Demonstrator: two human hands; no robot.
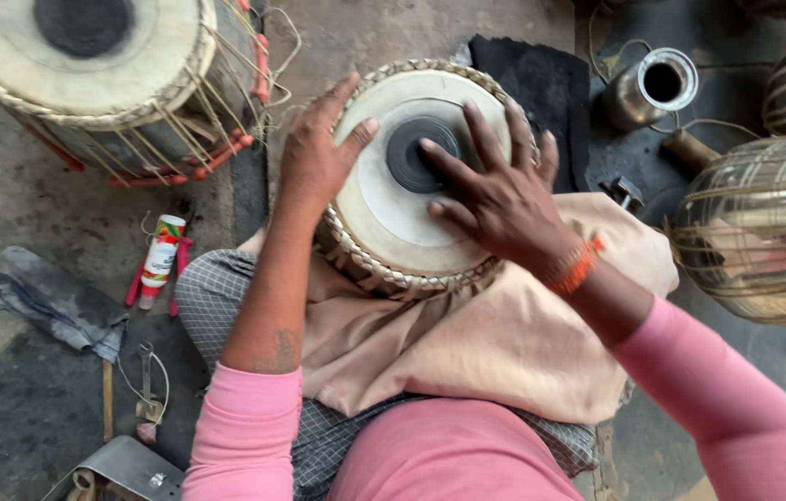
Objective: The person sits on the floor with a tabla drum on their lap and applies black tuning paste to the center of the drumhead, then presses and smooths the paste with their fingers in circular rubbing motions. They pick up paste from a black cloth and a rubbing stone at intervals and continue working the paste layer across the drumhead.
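Drum [411, 176] in my lap, a small hand drum resting on the beige cloth [504, 343] spread over my checked wrap, its pale skin facing up at me with the black round patch [422, 155] at the centre. Its long axis runs from my lap up toward my face, tipped a little toward twelve o'clock. My left hand [319, 153] sits at the drum's nine o'clock rim, palm against the woven edge, thumb laid onto the skin, fingers unclenched and steadying rather than gripping. My right hand [495, 199] comes in from four o'clock and lies spread flat on the skin, fingers loose, with the forefinger tip touching the black patch; it grasps nothing. The right hand is the nearer one to the centre, the left keeps to the side. On the floor at about eight o'clock lies a small tube [161, 260], white with a red and green band and a red cap end, its print too small to make out. At ten o'clock stands a bigger drum [105, 83] with red lacing; at one o'clock a steel pot [652, 88] with its dark open mouth; at three o'clock another strapped drum body [764, 232] lying on its side. A grey rag [59, 306] is at nine o'clock.
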